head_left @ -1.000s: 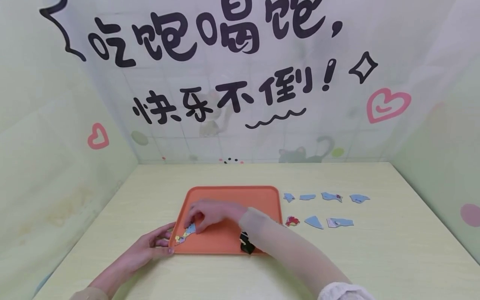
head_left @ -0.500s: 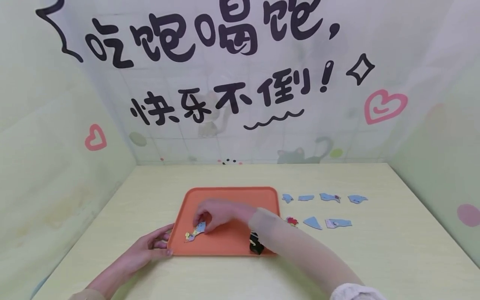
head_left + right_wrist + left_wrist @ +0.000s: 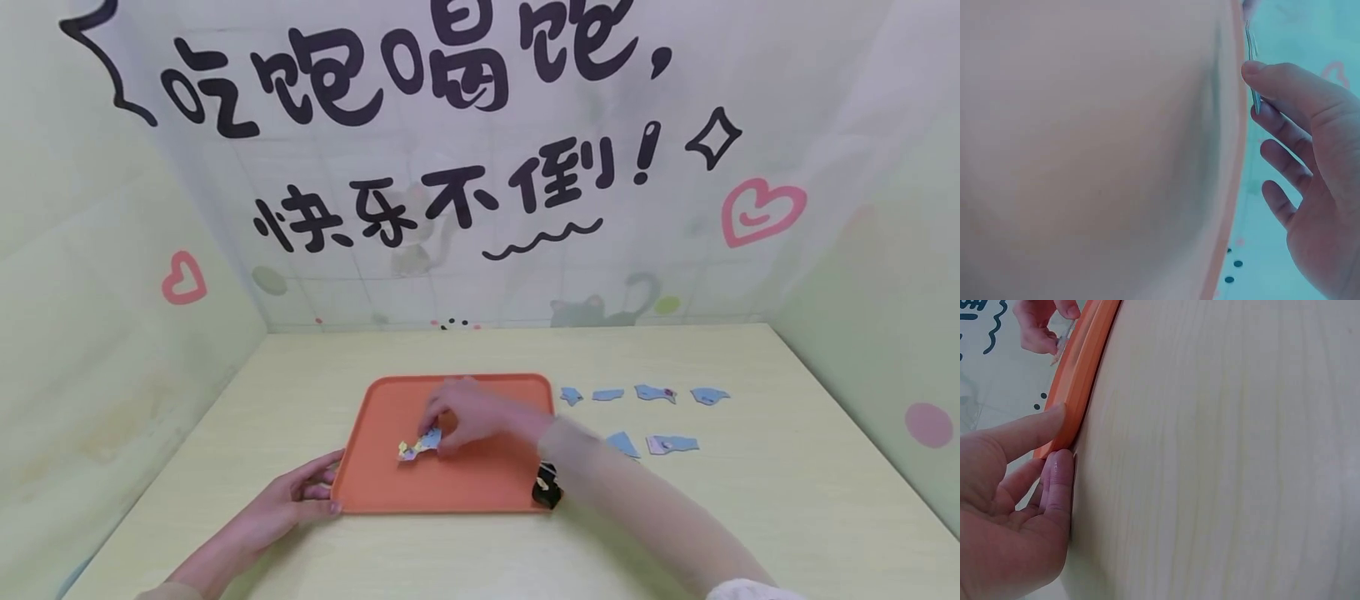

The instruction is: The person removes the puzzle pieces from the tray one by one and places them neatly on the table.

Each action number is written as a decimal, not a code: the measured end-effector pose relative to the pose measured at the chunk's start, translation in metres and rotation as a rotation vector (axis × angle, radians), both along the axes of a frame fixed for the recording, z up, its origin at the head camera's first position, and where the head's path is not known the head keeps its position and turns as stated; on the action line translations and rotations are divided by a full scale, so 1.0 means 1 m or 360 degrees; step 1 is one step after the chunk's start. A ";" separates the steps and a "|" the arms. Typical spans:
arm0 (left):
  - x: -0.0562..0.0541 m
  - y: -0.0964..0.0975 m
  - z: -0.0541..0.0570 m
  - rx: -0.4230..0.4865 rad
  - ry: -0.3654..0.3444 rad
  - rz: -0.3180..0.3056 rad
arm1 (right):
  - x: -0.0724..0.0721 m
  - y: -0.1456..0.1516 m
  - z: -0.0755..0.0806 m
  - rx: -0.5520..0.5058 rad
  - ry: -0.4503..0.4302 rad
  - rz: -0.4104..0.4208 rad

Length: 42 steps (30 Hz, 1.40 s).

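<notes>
My right hand [image 3: 472,410] pinches a puzzle piece [image 3: 409,452], pale blue with a yellow, patterned end, over the middle of the orange tray [image 3: 450,497]. In the right wrist view the piece [image 3: 1250,45] shows edge-on, held between the thumb [image 3: 1263,73] and index finger, while the other fingers are spread and half bent. At the tray's near left corner, my left hand [image 3: 303,490] holds the rim. The left wrist view has its thumb [image 3: 1044,428] on top of the rim and the other fingers curled against the outer side.
Right of the tray, blue puzzle pieces lie in two rows, among them a star-like one [image 3: 572,396], a long one [image 3: 656,392] and one with a pink end [image 3: 672,444]. A black device [image 3: 547,486] hangs at the right wrist. Walls stand around the table.
My right hand has carried the puzzle piece from the tray's left edge rightward and away to its middle. The right sleeve now covers a red piece seen before. My left hand stays at the corner.
</notes>
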<state>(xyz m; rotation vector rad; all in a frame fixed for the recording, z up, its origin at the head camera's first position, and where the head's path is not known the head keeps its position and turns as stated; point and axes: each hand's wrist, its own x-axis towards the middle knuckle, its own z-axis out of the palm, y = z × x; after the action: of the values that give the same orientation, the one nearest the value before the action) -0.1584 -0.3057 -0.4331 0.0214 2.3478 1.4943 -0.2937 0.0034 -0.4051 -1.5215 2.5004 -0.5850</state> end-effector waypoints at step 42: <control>-0.001 -0.003 -0.001 0.0043 0.0037 -0.0084 | 0.065 0.238 0.018 -0.0593 0.0378 -0.0884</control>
<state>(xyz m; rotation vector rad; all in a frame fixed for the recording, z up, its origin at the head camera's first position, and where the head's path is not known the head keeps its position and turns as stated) -0.1589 -0.3090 -0.4340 0.1076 2.3267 1.5082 -0.2291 0.2414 -0.3876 -1.0117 3.1612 -1.0518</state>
